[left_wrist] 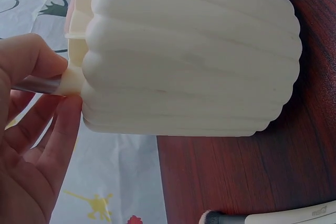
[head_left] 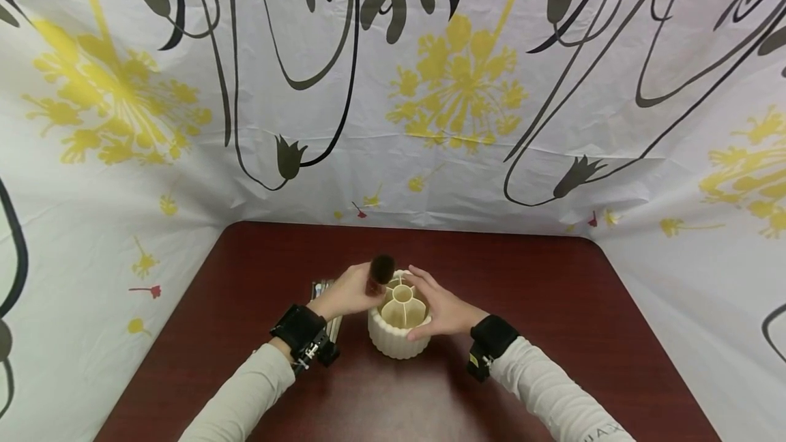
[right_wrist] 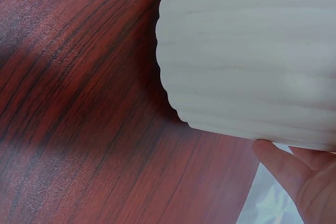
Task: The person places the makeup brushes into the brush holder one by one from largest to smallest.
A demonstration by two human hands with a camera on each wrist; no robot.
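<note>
A cream, ribbed brush holder (head_left: 396,344) stands upright on the table, its top divided into rounded compartments about a central ring. My left hand (head_left: 350,294) pinches a makeup brush (head_left: 382,269) with dark bristles pointing up. In the left wrist view, the pale end of the brush handle (left_wrist: 72,82) is at the holder's rim, at a side compartment; how far in it reaches is hidden. My right hand (head_left: 453,309) grips the holder around its upper right side, thumb (right_wrist: 275,156) against the ribbed wall.
More makeup brushes (head_left: 334,328) lie on the table left of the holder, partly hidden beneath my left wrist. One pale-handled brush (left_wrist: 294,216) shows in the left wrist view. The dark red table (head_left: 552,360) meets a patterned white cloth (head_left: 467,183) at its back and sides.
</note>
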